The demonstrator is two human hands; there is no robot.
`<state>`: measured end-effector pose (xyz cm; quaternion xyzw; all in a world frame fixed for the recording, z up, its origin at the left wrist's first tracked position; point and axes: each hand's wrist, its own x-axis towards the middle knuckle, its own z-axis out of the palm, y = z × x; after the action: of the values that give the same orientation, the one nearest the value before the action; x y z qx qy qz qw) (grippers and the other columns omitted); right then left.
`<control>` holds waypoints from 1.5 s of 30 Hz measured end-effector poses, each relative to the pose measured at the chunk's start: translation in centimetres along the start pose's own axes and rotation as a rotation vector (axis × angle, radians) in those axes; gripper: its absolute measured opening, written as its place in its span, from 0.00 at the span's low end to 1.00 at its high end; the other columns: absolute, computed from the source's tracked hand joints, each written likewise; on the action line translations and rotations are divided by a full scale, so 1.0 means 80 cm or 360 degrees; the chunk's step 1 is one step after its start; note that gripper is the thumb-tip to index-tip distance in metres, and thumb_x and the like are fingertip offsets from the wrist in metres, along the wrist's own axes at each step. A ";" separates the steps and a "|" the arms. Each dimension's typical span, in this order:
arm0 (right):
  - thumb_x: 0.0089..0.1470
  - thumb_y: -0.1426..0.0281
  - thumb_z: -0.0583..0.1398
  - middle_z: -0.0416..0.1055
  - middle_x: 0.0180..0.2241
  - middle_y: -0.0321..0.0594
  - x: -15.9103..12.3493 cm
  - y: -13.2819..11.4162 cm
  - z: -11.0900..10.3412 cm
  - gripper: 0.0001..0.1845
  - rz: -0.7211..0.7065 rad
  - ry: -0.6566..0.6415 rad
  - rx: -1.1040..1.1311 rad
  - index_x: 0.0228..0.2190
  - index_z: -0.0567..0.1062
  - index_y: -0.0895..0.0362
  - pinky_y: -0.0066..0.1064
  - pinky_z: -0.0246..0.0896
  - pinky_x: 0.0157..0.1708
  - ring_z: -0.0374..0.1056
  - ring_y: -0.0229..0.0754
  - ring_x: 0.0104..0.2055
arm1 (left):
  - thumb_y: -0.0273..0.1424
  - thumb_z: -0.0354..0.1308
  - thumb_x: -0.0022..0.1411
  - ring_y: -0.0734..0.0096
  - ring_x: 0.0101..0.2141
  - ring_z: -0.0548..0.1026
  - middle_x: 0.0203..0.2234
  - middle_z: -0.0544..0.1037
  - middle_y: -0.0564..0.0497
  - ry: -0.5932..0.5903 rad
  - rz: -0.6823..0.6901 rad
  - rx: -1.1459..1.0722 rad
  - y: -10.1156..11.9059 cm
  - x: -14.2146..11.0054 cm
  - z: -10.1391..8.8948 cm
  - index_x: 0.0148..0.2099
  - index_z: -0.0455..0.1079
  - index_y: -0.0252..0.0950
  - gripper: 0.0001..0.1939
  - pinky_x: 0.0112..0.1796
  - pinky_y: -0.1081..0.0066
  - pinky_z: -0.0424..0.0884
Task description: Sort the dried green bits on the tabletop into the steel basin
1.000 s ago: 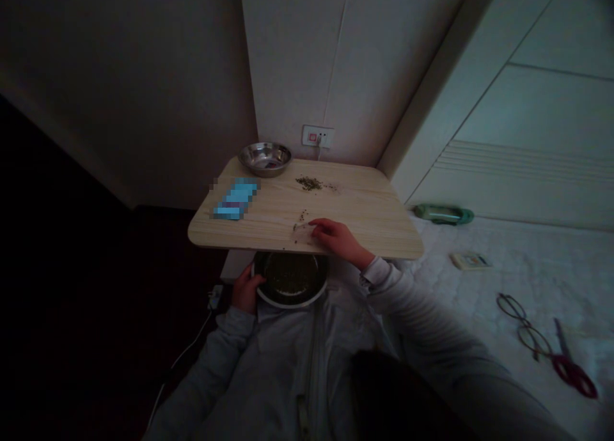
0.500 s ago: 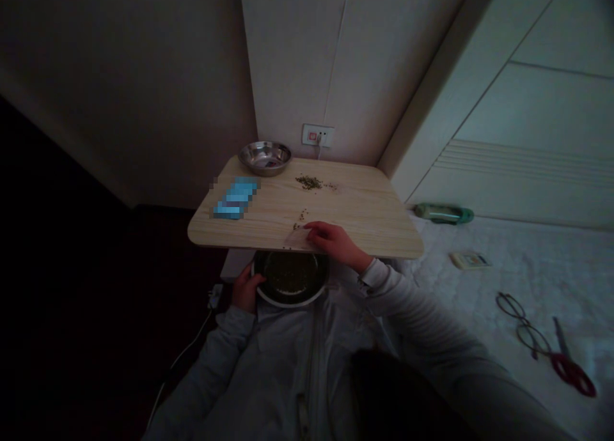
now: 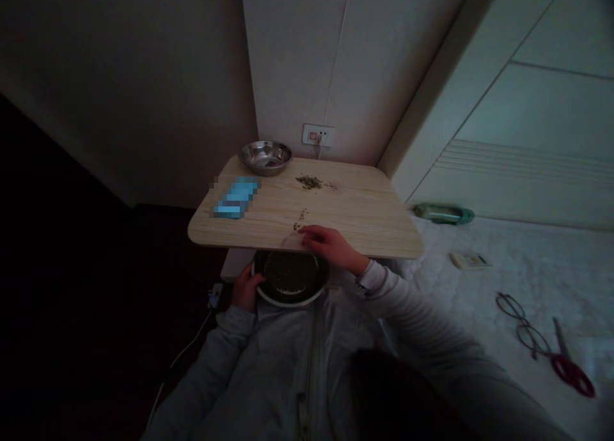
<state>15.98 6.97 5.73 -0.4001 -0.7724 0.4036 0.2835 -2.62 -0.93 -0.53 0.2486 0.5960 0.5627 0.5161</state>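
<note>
My left hand point(image 3: 246, 289) grips the left side of a round bowl point(image 3: 292, 303) with a pale rim and a dark inside, held in my lap under the table's front edge. Small greenish grains that look like mung beans lie in it, dimly lit. My right hand point(image 3: 329, 244) rests at the front edge of the wooden table point(image 3: 369, 214), palm down, fingers bent and a little apart, with nothing visible held. A few loose beans point(image 3: 296, 226) lie by its fingertips. Farther back is a small pile of beans point(image 3: 309, 183), with several scattered to its right.
A metal bowl point(image 3: 265, 158) stands at the table's back left, behind a phone with a blurred blue screen point(image 3: 236, 198). On the bed to the right lie a green bottle point(image 3: 444, 213), a pale remote point(image 3: 470, 260), glasses point(image 3: 522, 323) and red-handled scissors point(image 3: 573, 372). A wall socket point(image 3: 318, 135) is behind.
My right hand has shifted slightly left and toward the table's front edge. The dark specks at the edge near it no longer show. My left hand and the bowl have stayed put.
</note>
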 end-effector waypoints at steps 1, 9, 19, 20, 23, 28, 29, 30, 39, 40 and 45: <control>0.44 0.69 0.53 0.67 0.27 0.36 0.000 0.000 -0.001 0.17 0.0004 0.0000 0.0044 0.39 0.66 0.59 0.25 0.55 0.29 0.60 0.32 0.27 | 0.25 0.53 0.33 0.70 0.25 0.69 0.19 0.72 0.55 -0.0005 -0.0003 -0.0002 0.000 0.000 0.000 0.36 0.70 0.34 0.21 0.26 0.73 0.63; 0.41 0.65 0.54 0.68 0.26 0.37 0.019 0.029 -0.037 0.15 0.0177 0.0533 0.0269 0.33 0.66 0.60 0.26 0.56 0.29 0.62 0.32 0.27 | 0.24 0.53 0.32 0.71 0.24 0.68 0.19 0.72 0.56 0.0005 0.0028 0.0012 0.006 -0.003 0.002 0.30 0.70 0.35 0.16 0.26 0.74 0.63; 0.44 0.66 0.53 0.68 0.23 0.36 0.075 0.064 -0.051 0.14 0.0277 0.0769 -0.0097 0.34 0.66 0.59 0.24 0.54 0.24 0.59 0.30 0.21 | 0.24 0.53 0.32 0.74 0.25 0.68 0.21 0.73 0.58 0.0015 -0.0080 -0.0077 0.000 0.003 -0.001 0.34 0.70 0.36 0.20 0.29 0.74 0.63; 0.44 0.66 0.53 0.68 0.23 0.36 0.078 0.065 -0.049 0.14 0.0276 0.0770 -0.0135 0.34 0.67 0.59 0.25 0.54 0.25 0.60 0.31 0.22 | 0.24 0.53 0.32 0.73 0.26 0.68 0.22 0.73 0.57 0.0010 -0.0064 -0.0074 0.000 0.004 -0.002 0.34 0.70 0.36 0.20 0.29 0.74 0.63; 0.44 0.66 0.53 0.68 0.22 0.36 0.080 0.064 -0.044 0.13 0.0267 0.0733 -0.0208 0.33 0.67 0.59 0.25 0.55 0.26 0.62 0.32 0.23 | 0.24 0.54 0.31 0.73 0.27 0.69 0.21 0.73 0.57 0.0010 -0.0046 -0.0061 0.002 0.003 -0.002 0.32 0.70 0.35 0.18 0.30 0.74 0.63; 0.44 0.67 0.53 0.69 0.23 0.36 0.071 0.057 -0.038 0.12 0.0212 0.0658 -0.0229 0.33 0.67 0.58 0.26 0.55 0.27 0.63 0.33 0.25 | 0.23 0.54 0.30 0.73 0.25 0.69 0.20 0.73 0.57 0.0050 -0.0077 -0.0058 0.006 0.000 0.001 0.33 0.70 0.35 0.20 0.29 0.73 0.63; 0.44 0.67 0.53 0.69 0.23 0.36 0.070 0.055 -0.037 0.12 0.0203 0.0650 -0.0231 0.33 0.67 0.58 0.26 0.56 0.28 0.63 0.33 0.25 | 0.23 0.54 0.30 0.73 0.25 0.69 0.20 0.73 0.57 0.0049 -0.0070 -0.0057 0.006 0.000 0.002 0.33 0.70 0.35 0.20 0.29 0.73 0.63; 0.44 0.67 0.53 0.69 0.23 0.36 0.068 0.054 -0.036 0.12 0.0193 0.0642 -0.0231 0.33 0.67 0.58 0.26 0.56 0.28 0.63 0.33 0.25 | 0.23 0.54 0.30 0.73 0.25 0.69 0.20 0.73 0.57 0.0050 -0.0061 -0.0059 0.006 0.001 0.001 0.33 0.70 0.35 0.20 0.29 0.74 0.63; 0.44 0.66 0.53 0.68 0.23 0.35 0.056 0.046 -0.024 0.12 0.0149 0.0556 -0.0194 0.33 0.68 0.58 0.25 0.55 0.27 0.63 0.33 0.24 | 0.23 0.54 0.32 0.73 0.24 0.69 0.20 0.73 0.56 -0.0014 -0.0067 -0.0120 -0.011 0.013 -0.007 0.37 0.69 0.34 0.23 0.28 0.73 0.63; 0.44 0.66 0.53 0.68 0.23 0.34 0.054 0.045 -0.023 0.12 0.0143 0.0548 -0.0191 0.33 0.68 0.57 0.25 0.55 0.27 0.62 0.33 0.24 | 0.23 0.55 0.32 0.73 0.24 0.69 0.20 0.73 0.56 -0.0012 -0.0076 -0.0131 -0.012 0.013 -0.007 0.38 0.69 0.34 0.24 0.28 0.73 0.63; 0.44 0.65 0.53 0.67 0.22 0.34 0.048 0.041 -0.019 0.13 0.0117 0.0537 -0.0180 0.33 0.68 0.57 0.25 0.55 0.26 0.62 0.32 0.24 | 0.23 0.55 0.31 0.73 0.24 0.68 0.20 0.73 0.56 0.0043 -0.0073 -0.0097 -0.008 0.011 -0.004 0.37 0.69 0.34 0.24 0.28 0.74 0.63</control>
<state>16.38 11.96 4.18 -0.5054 -0.7201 0.2968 0.3713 -3.06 -0.47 -1.50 0.2115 0.5910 0.5719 0.5282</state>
